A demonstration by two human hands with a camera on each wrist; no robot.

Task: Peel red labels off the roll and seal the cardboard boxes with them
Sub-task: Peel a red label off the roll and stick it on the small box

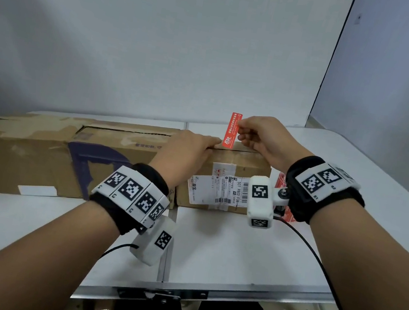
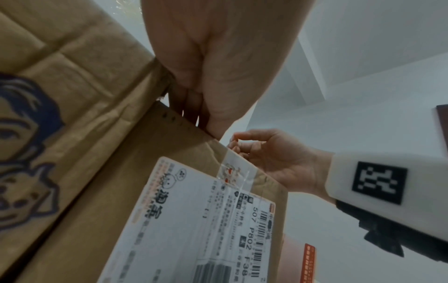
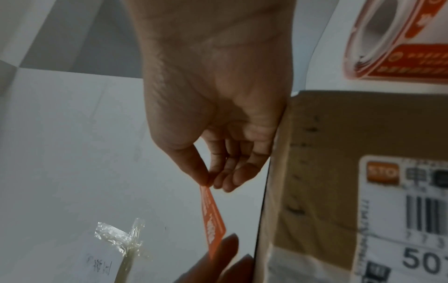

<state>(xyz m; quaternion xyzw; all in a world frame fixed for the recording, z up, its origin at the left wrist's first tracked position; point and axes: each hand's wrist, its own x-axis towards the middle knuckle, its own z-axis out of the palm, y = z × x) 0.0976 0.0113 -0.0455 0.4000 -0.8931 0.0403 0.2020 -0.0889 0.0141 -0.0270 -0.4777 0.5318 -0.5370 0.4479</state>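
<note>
A small cardboard box [image 1: 247, 167] with a white shipping label [image 1: 215, 190] stands right of a long cardboard box [image 1: 37, 155] with blue print. My left hand [image 1: 214, 142] lies flat on the small box's top near its front edge, fingers straight. One of its fingertips [image 3: 227, 247] meets the lower end of a red label [image 1: 232, 130]. The right hand [image 1: 239, 129] pinches that label's upper part between thumb and forefinger and holds it upright over the box top. In the right wrist view the label [image 3: 213, 220] hangs from the pinch [image 3: 208, 181]. The label roll [image 3: 400, 38] sits beside the box.
Both boxes stand on a white table [image 1: 223, 251] against a white wall. The roll [image 1: 280, 183] shows red behind my right wrist, right of the small box. A black cable [image 1: 316, 255] runs across the table's right front. Clear tape [image 3: 121, 237] sticks to the wall.
</note>
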